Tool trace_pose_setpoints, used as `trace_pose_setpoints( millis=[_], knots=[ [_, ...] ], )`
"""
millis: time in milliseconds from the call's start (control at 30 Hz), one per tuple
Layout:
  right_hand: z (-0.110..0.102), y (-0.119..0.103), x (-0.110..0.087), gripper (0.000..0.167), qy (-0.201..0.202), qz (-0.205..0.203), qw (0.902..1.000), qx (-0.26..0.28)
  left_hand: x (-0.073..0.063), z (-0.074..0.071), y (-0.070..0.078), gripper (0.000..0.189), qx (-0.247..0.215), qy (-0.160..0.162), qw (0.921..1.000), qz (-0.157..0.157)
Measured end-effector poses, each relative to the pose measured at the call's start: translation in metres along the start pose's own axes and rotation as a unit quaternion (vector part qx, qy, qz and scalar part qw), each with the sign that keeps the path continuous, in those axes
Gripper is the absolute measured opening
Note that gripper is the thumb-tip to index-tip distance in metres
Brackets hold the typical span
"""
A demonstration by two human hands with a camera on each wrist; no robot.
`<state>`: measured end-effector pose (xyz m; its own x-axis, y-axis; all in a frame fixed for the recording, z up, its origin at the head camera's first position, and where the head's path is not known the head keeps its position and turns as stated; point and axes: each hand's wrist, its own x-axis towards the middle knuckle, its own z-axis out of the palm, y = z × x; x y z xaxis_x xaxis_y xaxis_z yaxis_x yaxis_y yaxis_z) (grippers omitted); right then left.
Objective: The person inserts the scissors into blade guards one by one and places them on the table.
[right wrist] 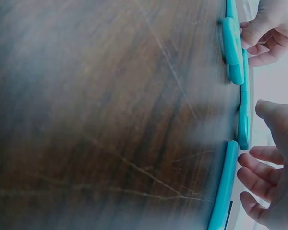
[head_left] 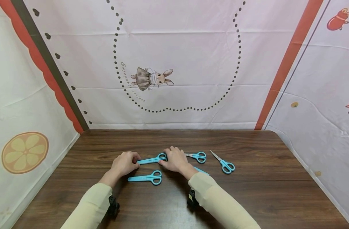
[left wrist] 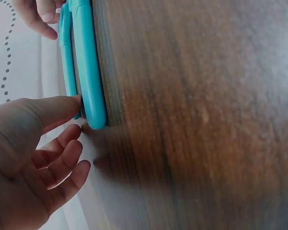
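Note:
In the head view my left hand (head_left: 123, 164) pinches the covered tip of light-blue scissors (head_left: 149, 160), which lie level on the table in their blade cover. My right hand (head_left: 175, 159) is by the handle loops of the same scissors. In the right wrist view the right hand's thumb and fingers (right wrist: 261, 182) are spread, apart from the handle (right wrist: 244, 127). Nearer the front lies a second pair of covered scissors (head_left: 144, 178), untouched. A loose blue blade cover (head_left: 201, 170), partly hidden by the right wrist, rests on the wood.
To the right lie two uncovered scissors: one pair (head_left: 199, 156) has its blades partly behind my right hand, the other (head_left: 224, 163) points to the back left. The brown wooden table (head_left: 263, 190) ends at a printed cloth (head_left: 191, 95) at the back.

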<state>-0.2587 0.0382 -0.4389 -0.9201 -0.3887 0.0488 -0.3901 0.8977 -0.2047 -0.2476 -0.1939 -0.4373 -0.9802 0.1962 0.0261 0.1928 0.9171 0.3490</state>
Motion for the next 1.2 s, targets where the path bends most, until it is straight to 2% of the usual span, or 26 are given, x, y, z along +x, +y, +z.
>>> trace_pose_setpoints(
  millis=[233, 567, 800, 1033, 1200],
  knots=[
    [-0.006, 0.005, -0.005, 0.048, 0.008, -0.017, 0.9996, 0.021, -0.003, -0.004, -0.004, 0.014, -0.001, 0.005, 1.0000, -0.007],
    [-0.015, 0.016, -0.012, 0.028, 0.070, -0.060, 0.9949, 0.039, -0.005, -0.008, -0.003, 0.010, -0.008, 0.036, 0.9993, 0.001],
    [-0.023, 0.020, -0.019, 0.026, 0.084, -0.082, 0.9922, 0.043, -0.008, -0.007, 0.000, 0.010, -0.011, 0.054, 0.9984, 0.011],
    [-0.032, 0.028, -0.030, 0.026, 0.122, -0.108, 0.9856, 0.046, -0.011, -0.007, 0.006, 0.010, -0.028, 0.064, 0.9974, 0.016],
    [-0.035, 0.034, -0.036, 0.025, 0.138, -0.109, 0.9828, 0.055, -0.014, -0.010, 0.011, 0.010, -0.033, 0.074, 0.9964, 0.028]
  ],
)
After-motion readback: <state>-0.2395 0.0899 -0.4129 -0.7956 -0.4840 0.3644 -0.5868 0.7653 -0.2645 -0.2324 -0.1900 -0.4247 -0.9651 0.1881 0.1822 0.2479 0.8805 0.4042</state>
